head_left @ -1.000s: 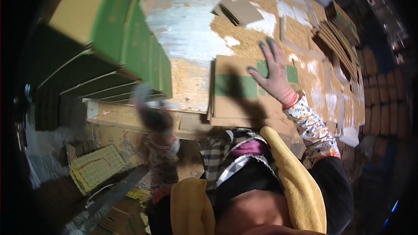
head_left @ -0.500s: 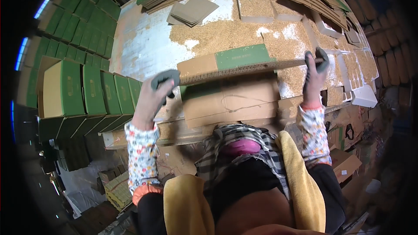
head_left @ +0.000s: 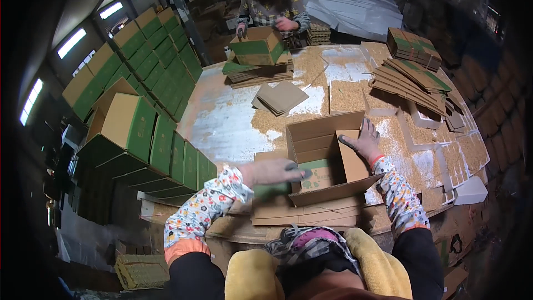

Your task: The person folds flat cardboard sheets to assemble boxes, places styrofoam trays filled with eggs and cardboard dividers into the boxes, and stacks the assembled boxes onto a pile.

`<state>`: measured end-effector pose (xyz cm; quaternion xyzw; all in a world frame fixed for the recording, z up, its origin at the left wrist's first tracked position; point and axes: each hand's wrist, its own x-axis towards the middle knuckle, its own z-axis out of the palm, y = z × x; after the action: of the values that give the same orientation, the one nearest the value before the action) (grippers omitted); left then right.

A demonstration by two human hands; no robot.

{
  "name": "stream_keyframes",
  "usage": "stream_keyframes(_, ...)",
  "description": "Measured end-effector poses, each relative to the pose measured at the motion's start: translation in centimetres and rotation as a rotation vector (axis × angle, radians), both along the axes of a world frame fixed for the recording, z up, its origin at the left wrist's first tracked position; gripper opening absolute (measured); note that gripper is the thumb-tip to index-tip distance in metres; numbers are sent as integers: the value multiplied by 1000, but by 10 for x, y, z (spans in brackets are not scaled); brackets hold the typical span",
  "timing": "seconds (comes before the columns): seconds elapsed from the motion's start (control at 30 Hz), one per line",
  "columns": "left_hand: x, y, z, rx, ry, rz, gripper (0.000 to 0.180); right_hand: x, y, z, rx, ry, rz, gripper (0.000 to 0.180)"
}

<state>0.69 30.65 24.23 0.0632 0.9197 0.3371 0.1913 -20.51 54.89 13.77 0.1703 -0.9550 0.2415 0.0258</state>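
An erected cardboard carton (head_left: 316, 197), brown outside, stands open in front of me on flat cartons (head_left: 305, 215). Inside it shows a green printed panel, and a brown flap (head_left: 353, 158) leans at its right side. My right hand (head_left: 366, 143), in a fingertip-coated glove, lies on this flap with thumb and fingers spread. At the carton's left edge is my left hand (head_left: 269, 172), slightly blurred, its fingers stretched out to the right and nothing seen in them.
Green-and-brown cartons stand in a row (head_left: 152, 139) and a tall stack (head_left: 161, 55) on the left. Loose cardboard sheets (head_left: 280, 98) and flat carton piles (head_left: 408, 86) lie on the grain-strewn table (head_left: 222, 111). Across it, a co-worker (head_left: 275, 8) handles another carton (head_left: 258, 47).
The flat carton held edge-on between both hands is now opened into a box and set down. My view has tilted up, bringing the co-worker into sight.
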Motion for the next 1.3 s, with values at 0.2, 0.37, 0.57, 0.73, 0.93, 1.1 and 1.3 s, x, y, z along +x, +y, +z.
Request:
stream_keyframes(0.2, -36, 53, -73, -662, -21, -134, 55, 27, -26, 8, -556, -535, 373, 58)
stream_keyframes(0.37, -15, 45, -59, 80, -138, -300, 62, 7, 4, -20, -599, -439, 230, 63)
stream_keyframes(0.57, -6, 0, -98, -442, 553, 711, 99, 0, 14, -3, -605, -643, 382, 44)
stream_keyframes(0.73, -13, 0, -112, 39, 293, 645, 107, -44, 16, 97, -697, -580, 485, 53)
stream_keyframes(0.93, 14, -7, -134, 124, 271, 819, 104, 123, 39, 34, 357, 300, 933, 82)
stream_keyframes(1.1, 17, -28, -117, 1000, -506, 582, 104, 57, 74, -71, -641, -793, 224, 73)
stream_keyframes(1.3, 72, -37, -149, -205, 714, 68, 81, 21, 58, 35, -1484, -1375, 287, 82)
